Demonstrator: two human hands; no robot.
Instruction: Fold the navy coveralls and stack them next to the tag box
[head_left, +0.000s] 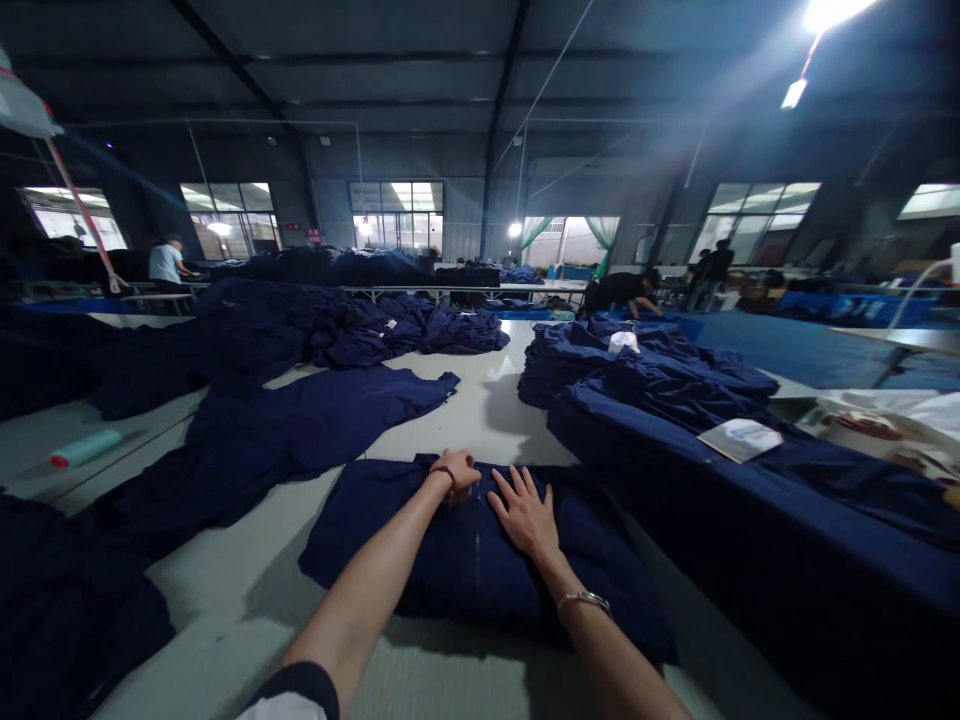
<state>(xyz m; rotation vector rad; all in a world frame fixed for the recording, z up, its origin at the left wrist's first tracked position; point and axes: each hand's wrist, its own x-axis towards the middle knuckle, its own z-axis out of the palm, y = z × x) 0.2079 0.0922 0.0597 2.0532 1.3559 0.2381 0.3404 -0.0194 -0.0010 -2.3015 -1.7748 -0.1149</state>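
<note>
- Your folded garment (450, 560) lies on the table (225, 600), straight ahead of you.
- Your left hand (456, 470) is clenched at the folded garment's far edge, apparently pinching cloth.
- Your right hand (525, 515) lies flat on it, fingers spread, gripping nothing.
- Expect it to be soft, light and limp; hold it by the folded edges.
- No container shows clearly; stacked garments (645, 370) sit beyond it, rightward.

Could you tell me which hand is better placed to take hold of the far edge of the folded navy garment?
Probably the left. The left hand is curled right at the far edge of the folded navy garment; the right hand lies flat, fingers spread, short of that edge.
</note>
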